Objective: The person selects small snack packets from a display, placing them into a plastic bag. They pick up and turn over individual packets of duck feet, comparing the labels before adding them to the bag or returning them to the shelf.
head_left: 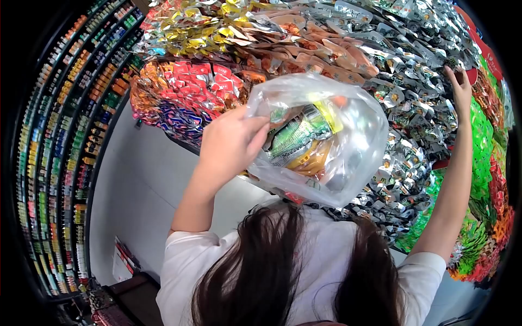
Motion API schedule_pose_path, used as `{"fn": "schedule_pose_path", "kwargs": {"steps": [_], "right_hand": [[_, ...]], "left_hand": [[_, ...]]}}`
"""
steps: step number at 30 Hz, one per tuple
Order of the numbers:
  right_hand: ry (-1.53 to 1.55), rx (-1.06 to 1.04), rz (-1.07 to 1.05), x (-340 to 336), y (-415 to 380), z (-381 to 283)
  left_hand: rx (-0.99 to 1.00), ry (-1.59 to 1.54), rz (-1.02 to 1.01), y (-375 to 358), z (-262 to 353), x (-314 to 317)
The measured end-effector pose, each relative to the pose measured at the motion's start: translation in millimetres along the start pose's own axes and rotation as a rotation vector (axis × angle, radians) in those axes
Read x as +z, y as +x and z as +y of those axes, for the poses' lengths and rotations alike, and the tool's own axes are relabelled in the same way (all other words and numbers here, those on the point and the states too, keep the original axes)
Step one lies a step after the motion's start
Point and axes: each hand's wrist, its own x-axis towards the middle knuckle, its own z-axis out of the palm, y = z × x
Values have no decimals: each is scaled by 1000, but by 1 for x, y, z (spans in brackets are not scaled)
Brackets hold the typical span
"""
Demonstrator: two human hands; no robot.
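Observation:
My left hand [234,142] pinches the rim of a clear plastic bag [364,136] that hangs open over the display. Inside the bag lie several packets, among them a green one [296,136] and a yellow-orange one [312,158]. Stretched out to the far right, my right hand [460,87] is at the silver and black packets [418,103]. Its fingertips reach in among them, and whether they grip one cannot be made out.
Red packets [223,84] and blue ones [182,122] fill the display's left end. Green packets [478,146] lie right of my right arm. Curved shelves [65,136] of small goods stand far left, beyond the grey floor [130,179].

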Motion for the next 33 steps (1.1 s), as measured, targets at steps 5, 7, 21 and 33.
{"fn": "schedule_pose_path", "kwargs": {"steps": [5, 7, 21, 33], "right_hand": [[-28, -7, 55, 5, -5, -11], [-35, -3, 43, 4, -5, -10], [-76, 11, 5, 4, -11, -20], [-51, 2, 27, 6, -13, -24]], "left_hand": [[-63, -32, -21, 18, -20, -3], [-117, -161, -38, 21, -26, 0], [-245, -406, -28, 22, -52, 15], [-262, -554, -68, 26, -60, 21]]}}
